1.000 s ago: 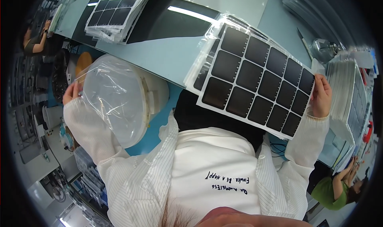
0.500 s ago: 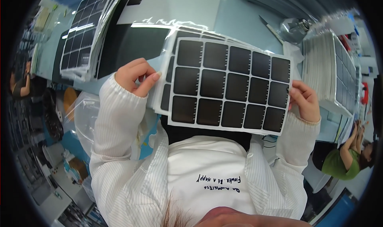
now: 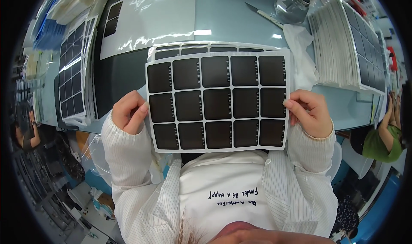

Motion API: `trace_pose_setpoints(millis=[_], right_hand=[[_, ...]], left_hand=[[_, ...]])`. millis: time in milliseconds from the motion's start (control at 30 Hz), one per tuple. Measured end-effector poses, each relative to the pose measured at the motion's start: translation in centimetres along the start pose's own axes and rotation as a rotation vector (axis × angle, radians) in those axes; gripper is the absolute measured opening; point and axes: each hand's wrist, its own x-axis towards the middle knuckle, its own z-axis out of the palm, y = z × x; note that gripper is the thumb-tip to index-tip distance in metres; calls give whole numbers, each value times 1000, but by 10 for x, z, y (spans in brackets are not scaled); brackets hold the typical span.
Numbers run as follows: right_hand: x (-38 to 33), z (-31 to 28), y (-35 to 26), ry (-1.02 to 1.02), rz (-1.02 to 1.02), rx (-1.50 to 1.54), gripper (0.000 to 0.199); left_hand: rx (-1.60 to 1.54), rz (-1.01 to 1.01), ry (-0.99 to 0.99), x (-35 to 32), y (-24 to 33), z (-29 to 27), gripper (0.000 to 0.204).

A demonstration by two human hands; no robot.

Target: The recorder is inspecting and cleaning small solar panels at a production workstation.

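Observation:
A white sheet of black rounded-square stickers [image 3: 217, 104], set out in rows, is held up in front of my chest, facing me and nearly level. My left hand [image 3: 130, 112] pinches its left edge between thumb and fingers. At the opposite edge my right hand [image 3: 310, 114] grips it the same way, thumb on the front. Behind the held sheet, more sticker sheets [image 3: 189, 51] of the same pattern show along their top edges on the table; the rest of them is hidden.
A stack of sticker sheets [image 3: 72, 74] lies at the left, beside a dark mat [image 3: 112, 78]. A large white sheet [image 3: 148, 18] lies at the back. A knife [image 3: 262, 14], glass bottle [image 3: 292, 8] and crumpled white cloth [image 3: 299, 46] are back right, beside a tall sheet stack [image 3: 332, 46]. Other people sit at both sides.
The held sheet has shifted left, away from the tilted angle it had, and is now level. My left hand has come down and takes its left edge; my right hand still holds the right edge.

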Motion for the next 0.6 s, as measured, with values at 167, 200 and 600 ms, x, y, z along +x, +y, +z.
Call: trace_pose_setpoints(millis=[167, 200, 600], right_hand=[[1, 1, -1, 12, -74, -100, 15], [2, 1, -1, 6, -111, -161, 15], [-1, 3, -1, -8, -138, -156, 17]], left_hand=[[-13, 13, -46, -5, -9, -6, 24], [-24, -52, -34, -6, -13, -5, 24], [-141, 59, -73, -12, -16, -6, 18]])
